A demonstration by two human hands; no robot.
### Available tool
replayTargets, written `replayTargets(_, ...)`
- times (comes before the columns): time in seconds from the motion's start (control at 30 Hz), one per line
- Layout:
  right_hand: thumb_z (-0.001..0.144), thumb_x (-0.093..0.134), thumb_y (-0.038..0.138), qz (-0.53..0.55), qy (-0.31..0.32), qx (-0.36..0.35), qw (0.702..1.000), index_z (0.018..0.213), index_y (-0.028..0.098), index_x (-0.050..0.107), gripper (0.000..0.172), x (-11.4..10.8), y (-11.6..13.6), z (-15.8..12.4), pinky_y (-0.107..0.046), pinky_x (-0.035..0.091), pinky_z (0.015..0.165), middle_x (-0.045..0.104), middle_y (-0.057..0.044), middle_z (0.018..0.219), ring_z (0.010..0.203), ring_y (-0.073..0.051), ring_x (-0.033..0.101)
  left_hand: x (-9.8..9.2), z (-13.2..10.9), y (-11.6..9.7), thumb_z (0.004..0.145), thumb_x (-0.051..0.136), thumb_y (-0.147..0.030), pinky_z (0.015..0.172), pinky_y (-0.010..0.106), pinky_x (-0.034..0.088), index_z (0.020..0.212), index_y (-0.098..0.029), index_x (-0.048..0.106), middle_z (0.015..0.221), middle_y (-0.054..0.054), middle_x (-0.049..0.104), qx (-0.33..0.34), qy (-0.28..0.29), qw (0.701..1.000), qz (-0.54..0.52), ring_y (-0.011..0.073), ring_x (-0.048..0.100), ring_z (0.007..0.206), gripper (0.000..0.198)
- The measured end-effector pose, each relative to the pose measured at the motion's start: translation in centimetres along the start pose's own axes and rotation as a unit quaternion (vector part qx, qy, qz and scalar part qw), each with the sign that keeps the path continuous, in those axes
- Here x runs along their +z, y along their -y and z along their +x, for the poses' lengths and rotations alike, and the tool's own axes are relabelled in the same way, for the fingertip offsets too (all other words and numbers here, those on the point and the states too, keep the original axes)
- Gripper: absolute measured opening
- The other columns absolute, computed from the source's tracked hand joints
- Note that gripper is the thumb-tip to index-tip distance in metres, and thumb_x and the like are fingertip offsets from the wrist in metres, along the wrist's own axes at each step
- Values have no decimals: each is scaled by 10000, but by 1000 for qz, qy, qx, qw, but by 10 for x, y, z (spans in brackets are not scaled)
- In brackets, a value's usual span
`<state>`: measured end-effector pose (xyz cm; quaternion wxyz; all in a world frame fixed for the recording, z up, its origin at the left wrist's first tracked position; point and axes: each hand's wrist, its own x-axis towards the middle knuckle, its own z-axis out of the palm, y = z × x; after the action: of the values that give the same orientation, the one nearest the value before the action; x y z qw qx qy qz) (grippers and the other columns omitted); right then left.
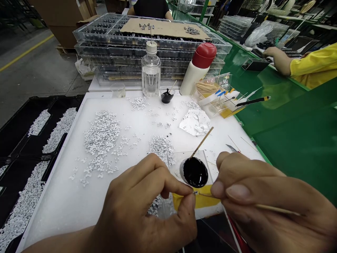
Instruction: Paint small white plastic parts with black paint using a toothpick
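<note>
My left hand (147, 200) pinches a tiny pale part (195, 192) between thumb and forefinger. In my right hand (265, 191) is a thin wooden stick (276, 209), its fine tip at or very near the part; contact is too small to tell. Just beyond my fingertips stands a small cup of black paint-like liquid (195, 172), with another wooden stick (202, 141) leaning out of it. Yellow material (207, 201) lies under my fingertips. Small white parts (161, 147) are heaped beyond my left hand, and a larger pile of white parts (102, 131) lies farther left.
Behind the white board (63, 207) are a clear bottle (151, 73), a red-capped flask (197, 68), a second black-filled cup (167, 95) and a tool holder (210, 102). Stacked trays (116, 52) rise behind. Black bins (23, 140) stand left; a yellow-sleeved person (313, 65) sits right.
</note>
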<state>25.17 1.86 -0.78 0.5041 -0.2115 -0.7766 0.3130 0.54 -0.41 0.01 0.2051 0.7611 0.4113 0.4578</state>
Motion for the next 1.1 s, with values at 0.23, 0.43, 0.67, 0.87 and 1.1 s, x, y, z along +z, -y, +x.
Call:
replayTargets(0.23,1174,883,88,-1,-11,1,1000,1473,208,815,329,1,2,-4,-371,787,842,934,-57,1235,839,-186,815,1,1,0,1029,715,-32,554,194,613,983,-242,758,791,-65,701,-5,5,1000,-6,99,745,642,219)
replayTargets(0.43,1186,875,103,-4,-12,-9,1000,1481,213,824,319,2,1,-2,-393,784,798,943,-54,1197,776,-191,781,-2,1,-2,1033,711,-34,553,194,612,989,-243,753,797,-58,712,-7,7,1000,-1,103,752,653,218)
replayTargets(0.67,1187,876,104,-8,-12,-5,1000,1456,219,818,298,1,2,-2,-381,787,821,941,-47,1191,778,-182,776,0,-1,-3,1033,709,-44,554,189,605,981,-244,762,794,-64,699,-5,3,1000,-5,96,733,638,213)
replayTargets(0.87,1178,882,107,-7,-26,5,1000,1457,227,830,309,6,5,-1,-393,790,822,948,-50,1177,834,-201,823,-2,-3,-2,1026,712,-33,543,173,592,980,-238,761,795,-67,691,-5,-2,1000,-8,88,725,644,215)
replayTargets(1.1,1152,918,107,-11,-38,14,999,1441,232,849,322,9,5,2,-419,789,776,955,-61,1155,821,-228,835,0,-5,-2,1030,713,-34,548,186,600,1001,-239,761,792,-64,683,-8,-2,1000,-8,99,725,654,213)
